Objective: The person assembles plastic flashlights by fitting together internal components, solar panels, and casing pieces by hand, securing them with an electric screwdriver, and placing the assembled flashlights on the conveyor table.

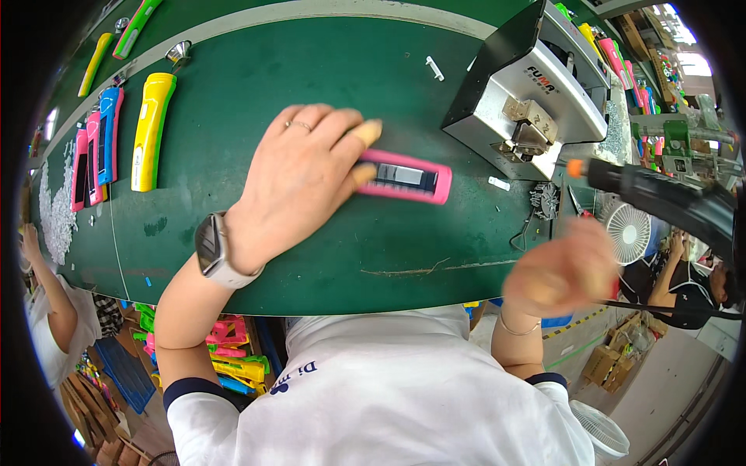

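My left hand (pixel 299 175), with pale finger covers on thumb and index finger, grips the near end of a pink flashlight housing (pixel 440 182). The housing lies on the green table, its dark inset strip with a pale panel facing up; the fingers hide its left end. My right hand (pixel 563 272) is over the table's right front edge, smeared by motion, so its fingers cannot be read. Above it, a black power screwdriver (pixel 660 186) with an orange collar points left toward a screw-feeding machine (pixel 505 101).
At the left lie a yellow-green flashlight (pixel 150 132), a blue one (pixel 109 136) and pink ones, beside a heap of small clear pieces (pixel 56 213). A white clip (pixel 434 68) is at the back. Pliers (pixel 575 200) and a white fan (pixel 627 233) are on the right. Other people work at both sides.
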A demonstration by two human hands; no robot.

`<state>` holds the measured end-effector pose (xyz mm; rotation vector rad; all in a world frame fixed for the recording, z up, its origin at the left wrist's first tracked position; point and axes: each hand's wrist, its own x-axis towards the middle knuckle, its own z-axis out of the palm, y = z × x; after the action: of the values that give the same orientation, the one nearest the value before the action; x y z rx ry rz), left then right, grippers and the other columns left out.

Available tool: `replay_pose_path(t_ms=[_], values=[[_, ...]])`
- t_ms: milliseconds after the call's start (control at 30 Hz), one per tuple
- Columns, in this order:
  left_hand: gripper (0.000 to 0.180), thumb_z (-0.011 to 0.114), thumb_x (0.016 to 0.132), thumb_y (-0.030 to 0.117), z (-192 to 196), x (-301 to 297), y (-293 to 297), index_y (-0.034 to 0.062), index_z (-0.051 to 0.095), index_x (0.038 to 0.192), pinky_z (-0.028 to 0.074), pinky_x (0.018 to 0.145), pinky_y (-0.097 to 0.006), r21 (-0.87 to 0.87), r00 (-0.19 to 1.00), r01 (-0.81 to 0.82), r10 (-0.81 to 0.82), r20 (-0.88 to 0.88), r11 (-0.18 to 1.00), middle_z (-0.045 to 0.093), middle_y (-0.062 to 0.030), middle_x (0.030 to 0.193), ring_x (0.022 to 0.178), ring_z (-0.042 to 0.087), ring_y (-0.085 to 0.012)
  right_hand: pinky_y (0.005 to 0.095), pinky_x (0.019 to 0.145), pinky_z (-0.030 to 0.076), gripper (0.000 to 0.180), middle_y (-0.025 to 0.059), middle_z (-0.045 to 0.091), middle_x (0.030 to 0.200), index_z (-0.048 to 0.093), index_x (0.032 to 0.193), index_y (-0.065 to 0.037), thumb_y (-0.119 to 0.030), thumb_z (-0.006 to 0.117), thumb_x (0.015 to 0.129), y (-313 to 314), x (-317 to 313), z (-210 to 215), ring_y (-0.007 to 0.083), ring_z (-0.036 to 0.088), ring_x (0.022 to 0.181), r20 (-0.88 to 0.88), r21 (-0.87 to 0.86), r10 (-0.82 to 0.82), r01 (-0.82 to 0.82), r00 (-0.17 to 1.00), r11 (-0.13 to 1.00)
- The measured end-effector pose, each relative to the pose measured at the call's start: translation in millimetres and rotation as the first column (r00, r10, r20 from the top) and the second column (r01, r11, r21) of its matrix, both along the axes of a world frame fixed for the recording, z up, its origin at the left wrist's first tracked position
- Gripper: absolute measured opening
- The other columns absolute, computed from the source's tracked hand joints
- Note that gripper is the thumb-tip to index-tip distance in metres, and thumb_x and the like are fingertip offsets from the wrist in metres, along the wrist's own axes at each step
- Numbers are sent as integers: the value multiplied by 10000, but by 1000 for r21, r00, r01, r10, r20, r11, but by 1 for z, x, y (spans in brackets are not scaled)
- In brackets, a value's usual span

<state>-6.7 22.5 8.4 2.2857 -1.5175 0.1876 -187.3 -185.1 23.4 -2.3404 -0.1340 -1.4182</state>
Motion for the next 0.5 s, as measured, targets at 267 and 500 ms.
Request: replay_pose_path(t_ms=[267, 500], values=[[543, 720, 672, 303, -18, 25, -8, 55, 565, 1130, 445, 837, -376, -33, 979, 176, -172, 113, 984, 571, -63, 988, 910, 554, -240, 347, 791, 375, 539, 17, 494, 888, 615, 1045, -92, -326, 759, 581, 29, 72, -10, 196, 466, 855, -541, -422, -181, -79, 821, 903], [433, 716, 686, 341, -26, 46, -15, 53, 587, 983, 465, 695, -333, 44, 942, 306, -309, 131, 951, 537, -42, 816, 772, 553, -203, 302, 769, 390, 312, 33, 467, 812, 614, 791, -58, -278, 712, 592, 20, 107, -29, 189, 454, 809, -538, -530, -5, -334, 843, 779]])
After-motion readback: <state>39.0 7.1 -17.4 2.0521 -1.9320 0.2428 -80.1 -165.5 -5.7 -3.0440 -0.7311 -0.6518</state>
